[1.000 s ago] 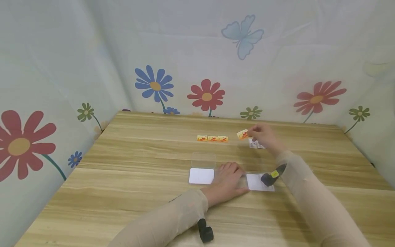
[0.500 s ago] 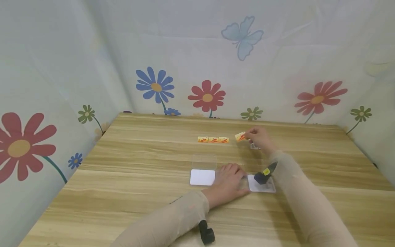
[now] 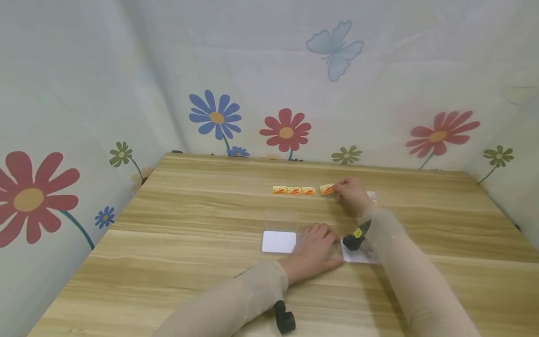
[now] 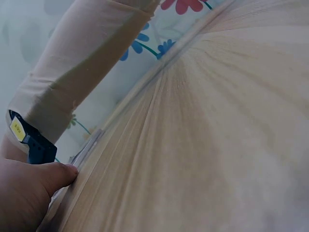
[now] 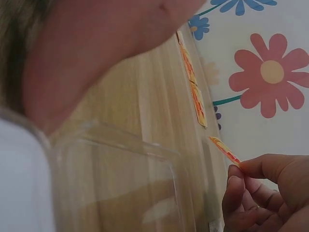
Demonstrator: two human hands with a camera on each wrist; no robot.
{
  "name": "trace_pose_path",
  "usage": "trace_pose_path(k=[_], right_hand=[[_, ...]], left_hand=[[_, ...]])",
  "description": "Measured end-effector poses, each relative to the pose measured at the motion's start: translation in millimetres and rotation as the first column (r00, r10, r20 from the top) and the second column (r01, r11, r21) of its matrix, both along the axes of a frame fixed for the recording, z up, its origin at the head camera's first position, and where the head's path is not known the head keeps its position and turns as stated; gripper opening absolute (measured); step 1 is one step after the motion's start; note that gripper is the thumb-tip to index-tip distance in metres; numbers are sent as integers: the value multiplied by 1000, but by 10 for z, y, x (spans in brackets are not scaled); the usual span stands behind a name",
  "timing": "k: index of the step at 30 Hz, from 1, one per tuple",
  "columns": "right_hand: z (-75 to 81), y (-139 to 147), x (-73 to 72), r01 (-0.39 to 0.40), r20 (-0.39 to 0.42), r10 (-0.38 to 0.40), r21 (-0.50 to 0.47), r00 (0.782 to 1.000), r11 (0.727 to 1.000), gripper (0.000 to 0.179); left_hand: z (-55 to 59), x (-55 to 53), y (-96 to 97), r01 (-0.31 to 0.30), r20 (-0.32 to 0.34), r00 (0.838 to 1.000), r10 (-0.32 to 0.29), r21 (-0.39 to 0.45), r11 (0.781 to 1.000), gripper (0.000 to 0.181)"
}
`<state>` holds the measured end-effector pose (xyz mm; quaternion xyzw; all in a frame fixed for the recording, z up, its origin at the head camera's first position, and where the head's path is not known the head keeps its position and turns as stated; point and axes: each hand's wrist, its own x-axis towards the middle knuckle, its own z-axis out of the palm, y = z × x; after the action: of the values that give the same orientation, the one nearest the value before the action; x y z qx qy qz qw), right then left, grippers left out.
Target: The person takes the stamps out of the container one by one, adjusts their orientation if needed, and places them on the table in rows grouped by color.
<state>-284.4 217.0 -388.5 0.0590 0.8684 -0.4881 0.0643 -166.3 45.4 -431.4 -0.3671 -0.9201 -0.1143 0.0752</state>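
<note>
My right hand (image 3: pixel 353 193) pinches a small yellow-orange picture card (image 3: pixel 326 189) by its right edge, thumb against fingertips. In the right wrist view that card (image 5: pixel 224 151) is seen nearly edge-on, tilted. Just left of it, three similar cards (image 3: pixel 294 190) lie side by side in a row. My left hand (image 3: pixel 316 250) rests palm down between two flat clear boxes with white contents, the left box (image 3: pixel 279 242) and the right box (image 3: pixel 360 252). Its thumb (image 4: pixel 60 176) lies by the right box's edge; whether it presses on it I cannot tell.
Behind my right hand a pale printed piece (image 3: pixel 372 195) partly shows. The left box's clear lid (image 3: pixel 281 220) lies folded back on the wooden table (image 3: pixel 168 262). A flowered curtain (image 3: pixel 252 56) stands along the table's far edge.
My right hand has brought the pinched card lower and slightly left, level with the row of cards. My left hand has stayed in place.
</note>
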Motion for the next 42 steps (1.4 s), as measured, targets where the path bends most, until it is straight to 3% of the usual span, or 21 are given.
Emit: trace_pose_path(k=[3, 9, 21, 42], right_hand=[[-36, -7, -24, 7, 3, -7, -1, 1000, 1000, 21], [-59, -32, -19, 3, -21, -1, 105, 1000, 994, 22], [-33, -79, -42, -23, -2, 25, 292, 1000, 956, 22], [13, -78, -12, -32, 2, 33, 324, 999, 945, 22]], left_hand=[[2, 1, 3, 0, -4, 1000, 0, -6, 1000, 45], [-6, -4, 2, 0, -2, 1000, 0, -16, 1000, 43], [28, 12, -7, -6, -2, 1000, 6, -24, 1000, 44], [43, 20, -6, -8, 1, 1000, 8, -30, 1000, 48]])
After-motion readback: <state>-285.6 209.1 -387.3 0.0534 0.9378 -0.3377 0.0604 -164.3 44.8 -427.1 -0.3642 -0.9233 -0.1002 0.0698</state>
